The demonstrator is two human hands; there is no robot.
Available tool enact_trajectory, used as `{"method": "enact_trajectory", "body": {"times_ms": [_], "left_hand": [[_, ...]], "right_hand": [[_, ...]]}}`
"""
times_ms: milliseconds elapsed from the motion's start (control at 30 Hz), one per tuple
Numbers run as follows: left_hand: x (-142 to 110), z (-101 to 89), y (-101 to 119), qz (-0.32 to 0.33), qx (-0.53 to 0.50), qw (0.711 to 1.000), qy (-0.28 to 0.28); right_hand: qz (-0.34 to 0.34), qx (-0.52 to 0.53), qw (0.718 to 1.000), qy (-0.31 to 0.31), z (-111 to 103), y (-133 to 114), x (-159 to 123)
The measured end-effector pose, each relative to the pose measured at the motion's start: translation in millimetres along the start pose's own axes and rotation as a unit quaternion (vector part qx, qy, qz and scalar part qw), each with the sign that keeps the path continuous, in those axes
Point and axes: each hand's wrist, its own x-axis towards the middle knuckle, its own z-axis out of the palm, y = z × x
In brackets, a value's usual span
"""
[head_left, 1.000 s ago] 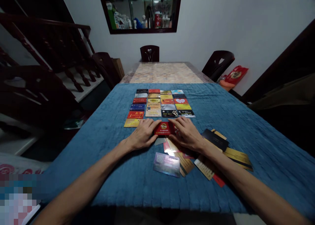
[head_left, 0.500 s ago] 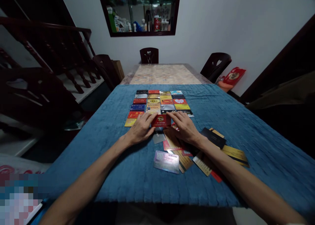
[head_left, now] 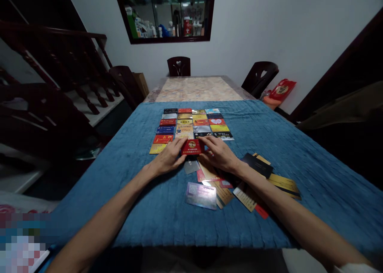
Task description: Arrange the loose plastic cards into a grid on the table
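Observation:
A red card [head_left: 192, 147] with a round gold emblem is held by its two short ends. My left hand [head_left: 169, 156] pinches its left end between thumb and fingers, and my right hand [head_left: 220, 153] has closed on the right end. Just beyond them, cards lie in rows and columns, among them a yellow card [head_left: 157, 148], a red card with a white heart [head_left: 217, 122] and a black card [head_left: 223, 135]. Nearer to me is a loose pile, with a shiny silver card [head_left: 201, 195], a black card [head_left: 256, 165] and a gold card [head_left: 284, 186]; my right arm hides part of it.
A blue cloth [head_left: 134, 213] covers the near part of the table, whose patterned far end [head_left: 197, 89] shows. Dark wooden chairs [head_left: 178, 67] stand around it. A wall cabinet [head_left: 170, 40] and a red bag [head_left: 283, 89] are farther off.
Both hands keep hold of the red card, and it shows little movement over the cloth. The whole view has shifted slightly, with things appearing a little farther left.

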Motion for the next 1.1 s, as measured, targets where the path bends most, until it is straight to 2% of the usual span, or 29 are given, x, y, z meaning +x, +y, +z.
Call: {"method": "enact_trajectory", "body": {"times_ms": [400,767,1100], "left_hand": [[-1.7,10.3,0.6,-0.01,-0.049,0.999,-0.014],[-1.5,2.6,8.3,-0.023,-0.051,0.998,-0.025],[-0.8,-1.7,9.8,-0.038,-0.058,0.996,-0.059]], "right_hand": [[0.042,0.14,0.988,-0.043,8.4,4.8,-3.7],[0.053,0.146,0.986,-0.056,3.7,-1.7,-2.3],[0.053,0.138,0.983,-0.108,-5.3,-6.1,-2.6]]}}
